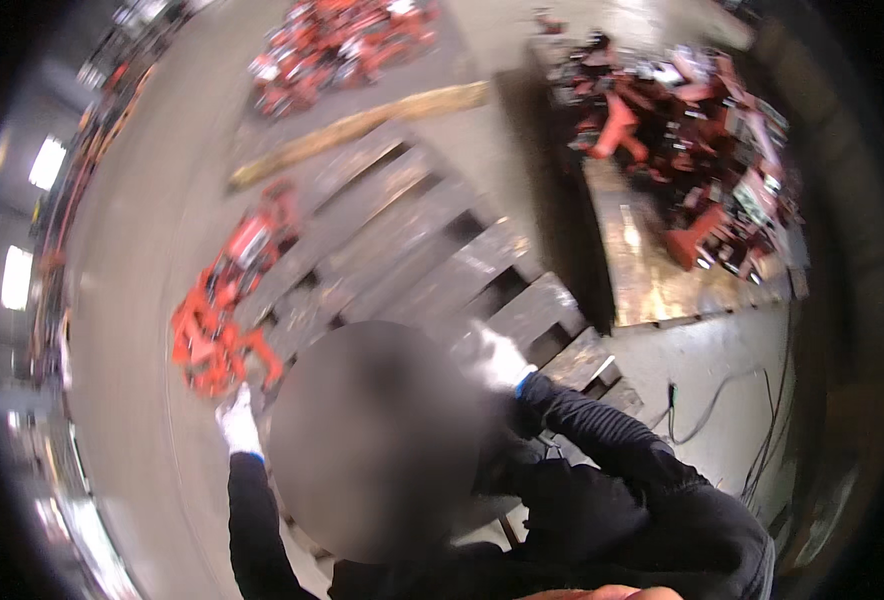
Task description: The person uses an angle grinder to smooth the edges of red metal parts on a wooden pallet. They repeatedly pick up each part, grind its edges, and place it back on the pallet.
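Head view: the row of red parts runs seven to one o'clock along the pallet, its near end just at the left hand's eleven. The right hand is farther; both grips cannot be told.

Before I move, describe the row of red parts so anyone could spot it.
Find the slatted pallet in the middle. Along its left side runs the row of red parts, near end by the left hand. Unlike the top heap and right heap, it's narrow.
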Demonstrator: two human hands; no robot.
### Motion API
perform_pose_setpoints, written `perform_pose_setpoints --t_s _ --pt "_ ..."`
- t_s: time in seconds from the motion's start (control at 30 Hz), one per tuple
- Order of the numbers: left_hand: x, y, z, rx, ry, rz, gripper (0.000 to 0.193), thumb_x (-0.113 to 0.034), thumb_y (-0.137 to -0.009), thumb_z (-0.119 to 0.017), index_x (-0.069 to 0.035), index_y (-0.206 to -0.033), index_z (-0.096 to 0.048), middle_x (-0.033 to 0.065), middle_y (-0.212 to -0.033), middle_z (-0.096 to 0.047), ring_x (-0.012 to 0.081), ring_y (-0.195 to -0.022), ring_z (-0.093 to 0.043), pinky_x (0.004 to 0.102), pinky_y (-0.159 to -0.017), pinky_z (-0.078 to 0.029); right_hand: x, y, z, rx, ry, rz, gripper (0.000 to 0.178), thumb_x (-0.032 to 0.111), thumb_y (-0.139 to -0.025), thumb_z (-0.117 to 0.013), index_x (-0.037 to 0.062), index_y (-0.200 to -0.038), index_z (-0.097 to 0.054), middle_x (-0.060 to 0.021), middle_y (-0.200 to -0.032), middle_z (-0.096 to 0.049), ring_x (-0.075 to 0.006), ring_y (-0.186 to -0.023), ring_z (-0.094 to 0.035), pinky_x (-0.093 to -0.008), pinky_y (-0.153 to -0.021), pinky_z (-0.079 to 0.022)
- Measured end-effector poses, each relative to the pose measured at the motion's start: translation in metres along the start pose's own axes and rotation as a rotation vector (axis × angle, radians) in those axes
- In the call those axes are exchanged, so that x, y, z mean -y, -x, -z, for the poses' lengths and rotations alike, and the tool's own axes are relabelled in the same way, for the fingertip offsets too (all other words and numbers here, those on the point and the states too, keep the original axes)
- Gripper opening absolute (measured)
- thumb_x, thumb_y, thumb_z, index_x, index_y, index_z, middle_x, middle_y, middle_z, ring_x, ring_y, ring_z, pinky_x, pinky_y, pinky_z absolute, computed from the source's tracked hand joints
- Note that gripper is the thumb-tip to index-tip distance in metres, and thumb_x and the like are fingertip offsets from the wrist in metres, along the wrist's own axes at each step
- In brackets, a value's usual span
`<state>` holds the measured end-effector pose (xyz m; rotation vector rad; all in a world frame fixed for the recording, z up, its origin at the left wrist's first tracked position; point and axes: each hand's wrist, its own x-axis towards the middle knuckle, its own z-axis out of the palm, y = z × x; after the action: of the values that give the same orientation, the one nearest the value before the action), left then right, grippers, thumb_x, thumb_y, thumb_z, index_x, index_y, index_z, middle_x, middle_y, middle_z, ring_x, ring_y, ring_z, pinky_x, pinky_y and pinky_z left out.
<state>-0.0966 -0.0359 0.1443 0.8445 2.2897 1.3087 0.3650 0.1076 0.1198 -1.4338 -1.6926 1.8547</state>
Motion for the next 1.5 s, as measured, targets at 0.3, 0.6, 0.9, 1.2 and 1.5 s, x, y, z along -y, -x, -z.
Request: perform_pose_setpoints --t_s 0.3,0.6,0.9,1.2,1.5 --pt "0.152 0.021 0.070 -0.070 -0.099 0.237 0.104 -0.027 -0.077 -0.090 0.003 -0.156 -0.029 0.0238 -0.150 -0.049 0.0314 -0.139 -0.048 0.0377 -0.114 -0.043 -0.020 -0.029 -0.046 -0.097 -0.126 0.132 0.094 0.013 -0.075 -0.087 0.0003 -0.152 -0.037 -0.0133 -0.117 -0.067 -0.0186 -0.098 -0.067 -0.0306 -0.085 -0.057" --pt "0.143 -0.030 0.013 -0.165 -0.548 -0.047 0.037 -0.027 -0.091 -0.070 -0.012 -0.125 -0.066 0.0168 -0.122 -0.066 0.0337 -0.117 -0.062 0.0425 -0.100 -0.050 -0.013 -0.056 -0.074 -0.086 -0.081 0.104 0.088 0.008 -0.076 -0.085 0.0065 -0.152 -0.040 -0.0120 -0.117 -0.064 -0.0188 -0.092 -0.066 -0.0316 -0.075 -0.059" --pt "0.153 -0.177 -0.031 0.409 -1.312 -1.001 0.029 -0.018 -0.095 -0.055 -0.014 -0.120 -0.066 0.0076 -0.129 -0.066 0.0265 -0.132 -0.055 0.0420 -0.114 -0.042 0.012 -0.085 -0.095 -0.040 -0.079 0.023 0.090 0.008 -0.075 -0.086 0.0012 -0.151 -0.039 -0.0111 -0.117 -0.064 -0.0191 -0.096 -0.066 -0.0316 -0.080 -0.059" --pt "0.191 -0.258 -0.056 0.894 -1.577 -0.751 0.041 -0.024 -0.106 -0.042 -0.025 -0.144 -0.055 0.0051 -0.145 -0.058 0.0271 -0.140 -0.049 0.0440 -0.121 -0.036 0.002 -0.102 -0.077 -0.129 -0.065 -0.080 0.092 0.008 -0.072 -0.086 0.0007 -0.151 -0.039 -0.0139 -0.123 -0.063 -0.0217 -0.104 -0.065 -0.0336 -0.089 -0.058" --pt "0.177 -0.270 -0.045 0.864 -1.387 -1.169 0.024 -0.018 -0.093 -0.057 -0.014 -0.112 -0.070 0.0068 -0.116 -0.069 0.0277 -0.119 -0.061 0.0417 -0.110 -0.046 0.011 -0.092 -0.061 -0.130 -0.096 -0.082 0.095 0.011 -0.071 -0.088 0.0039 -0.152 -0.040 -0.0146 -0.124 -0.063 -0.0233 -0.107 -0.066 -0.0368 -0.092 -0.058"
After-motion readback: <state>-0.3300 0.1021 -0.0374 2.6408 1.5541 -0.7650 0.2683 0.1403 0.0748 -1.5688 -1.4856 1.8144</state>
